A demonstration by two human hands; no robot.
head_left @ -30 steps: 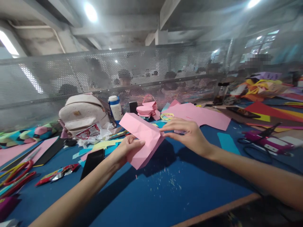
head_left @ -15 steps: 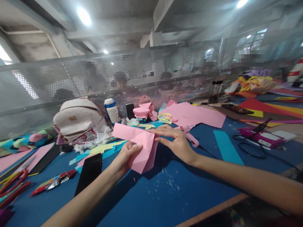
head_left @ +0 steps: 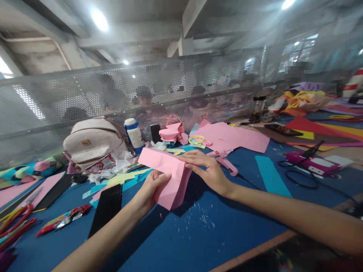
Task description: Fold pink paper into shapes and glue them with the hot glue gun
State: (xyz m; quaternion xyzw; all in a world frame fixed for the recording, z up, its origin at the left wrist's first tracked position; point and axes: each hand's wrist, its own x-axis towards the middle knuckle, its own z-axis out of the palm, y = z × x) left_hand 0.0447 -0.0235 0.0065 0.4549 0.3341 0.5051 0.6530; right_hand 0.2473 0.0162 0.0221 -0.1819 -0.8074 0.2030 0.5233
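A folded piece of pink paper (head_left: 172, 186), creased into a box-like shape with a flap sticking out to the left, is held above the blue table. My left hand (head_left: 149, 192) is closed on its left side, thumb on the near face and the other fingers hidden behind. At the paper's upper right edge, my right hand (head_left: 214, 174) presses with thumb and fingers close together. Just beyond my right hand lies a pink glue gun (head_left: 227, 163) with a black cord.
A white backpack (head_left: 93, 141), a bottle (head_left: 134, 135) and pink paper sheets (head_left: 235, 136) stand or lie along the back. A black phone (head_left: 106, 207), a red snack wrapper (head_left: 62, 220) and scissors (head_left: 19, 230) are at left. A blue paper strip (head_left: 272, 175) and a purple device (head_left: 313, 164) lie right.
The pink paper's left flap has swung slightly right and its upper fold now lies flatter. Both hands stay on the paper, nearly in place.
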